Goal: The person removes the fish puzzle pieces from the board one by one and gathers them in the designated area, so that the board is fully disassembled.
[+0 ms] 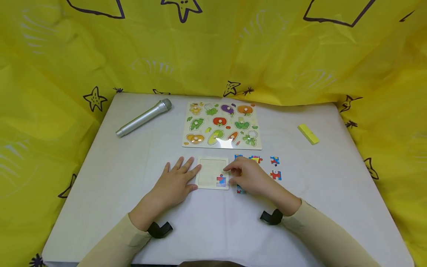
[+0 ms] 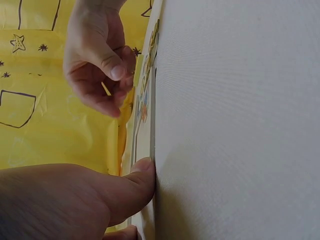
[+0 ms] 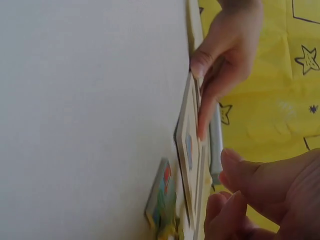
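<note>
A small square wooden puzzle tray [image 1: 207, 168] lies flat on the table. One red and blue jigsaw piece [image 1: 221, 181] sits in its lower right corner. My left hand [image 1: 175, 183] lies with spread, straight fingers at the tray's left side, thumb and index finger touching its edge. Over the tray's right edge hovers my right hand [image 1: 249, 176], fingers loosely bent; both wrist views show it raised off the tray with nothing in its grasp. Loose jigsaw pieces [image 1: 275, 175] lie to the right of the tray, some partly hidden under the right hand.
Behind the tray lies a wooden vegetable peg board [image 1: 208, 130]. A silver microphone [image 1: 143, 118] rests at the back left, and a yellow block [image 1: 308, 134] at the right. Yellow patterned cloth [image 1: 213, 55] hangs around the white table [image 1: 333, 207].
</note>
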A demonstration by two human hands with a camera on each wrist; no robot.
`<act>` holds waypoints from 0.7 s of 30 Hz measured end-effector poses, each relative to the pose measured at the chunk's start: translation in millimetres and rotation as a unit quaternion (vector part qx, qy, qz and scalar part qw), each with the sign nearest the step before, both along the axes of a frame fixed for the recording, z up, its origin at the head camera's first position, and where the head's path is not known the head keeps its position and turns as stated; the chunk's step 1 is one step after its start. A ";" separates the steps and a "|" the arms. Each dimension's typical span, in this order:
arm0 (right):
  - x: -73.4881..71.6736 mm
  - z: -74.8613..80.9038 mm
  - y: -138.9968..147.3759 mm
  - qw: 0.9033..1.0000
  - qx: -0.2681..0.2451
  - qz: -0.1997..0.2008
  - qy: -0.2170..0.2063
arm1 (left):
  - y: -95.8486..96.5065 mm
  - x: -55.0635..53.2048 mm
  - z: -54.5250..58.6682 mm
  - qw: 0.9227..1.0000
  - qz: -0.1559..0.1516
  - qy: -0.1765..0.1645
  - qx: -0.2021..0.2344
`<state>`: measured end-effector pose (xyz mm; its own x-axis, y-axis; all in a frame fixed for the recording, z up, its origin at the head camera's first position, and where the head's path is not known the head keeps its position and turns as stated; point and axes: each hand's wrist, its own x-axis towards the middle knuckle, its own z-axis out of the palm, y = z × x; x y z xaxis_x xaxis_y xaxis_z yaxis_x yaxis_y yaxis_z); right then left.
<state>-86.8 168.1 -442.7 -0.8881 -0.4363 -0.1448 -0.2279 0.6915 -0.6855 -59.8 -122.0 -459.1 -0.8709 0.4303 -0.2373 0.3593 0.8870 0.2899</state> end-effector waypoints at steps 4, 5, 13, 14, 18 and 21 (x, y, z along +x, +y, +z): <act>-3.7 -4.0 -14.6 1.000 0.008 0.020 -0.012 | 0.0 -0.7 -0.3 1.000 0.000 -0.001 0.001; -4.0 -4.9 -17.1 1.000 0.013 0.021 -0.016 | -0.1 -0.7 -0.3 1.000 0.001 -0.001 0.002; -1.0 -5.5 -25.9 0.999 0.035 0.023 -0.022 | -0.5 0.5 0.3 1.000 0.001 0.002 0.004; -0.7 -5.3 -26.1 0.999 0.036 0.022 -0.024 | -0.5 0.4 0.2 1.000 0.000 0.002 0.004; -0.1 -5.8 -26.1 0.999 0.037 0.021 -0.021 | -0.5 0.1 -0.3 1.000 -0.001 0.004 0.005; 0.3 -6.2 -26.4 0.999 0.036 0.019 -0.018 | -0.4 -0.2 -0.4 1.000 -0.001 0.005 0.006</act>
<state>-86.5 141.6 -448.9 -0.8646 -0.4568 -0.2091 -0.2307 0.7308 -0.6425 -60.0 -122.5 -459.5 -0.8725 0.4344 -0.2238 0.3638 0.8832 0.2961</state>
